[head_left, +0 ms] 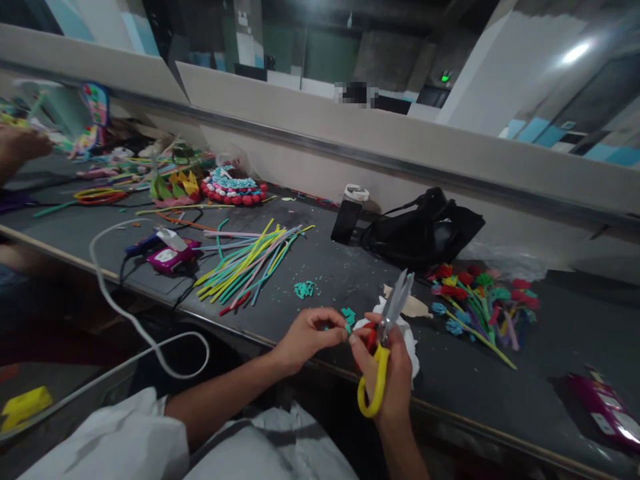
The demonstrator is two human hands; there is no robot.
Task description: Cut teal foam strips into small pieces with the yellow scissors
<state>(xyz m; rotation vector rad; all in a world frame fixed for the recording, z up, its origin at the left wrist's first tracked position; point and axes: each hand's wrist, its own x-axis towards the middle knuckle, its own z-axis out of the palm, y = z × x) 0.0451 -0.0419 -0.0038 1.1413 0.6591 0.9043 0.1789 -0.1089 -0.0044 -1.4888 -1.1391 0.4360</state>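
We record dim, cool indoor light overall. The strongest source in view is a ceiling lamp [576, 52] at upper right, blown out to white with a soft halo. A small green sign [445, 77] glows against the dark background. We note glints on the blades of the scissors [395, 308] and glare on the purple box [607, 410] at lower right, a soft shadow along its left side. The grey tabletop [310, 260] reads dull. We find the left hand [313, 337] weakly lit, fine detail at its fingertips soft. Wide-angle stretching slants the outer edges; far-left detail smears. One patch [356, 93], top center, is pixelated.
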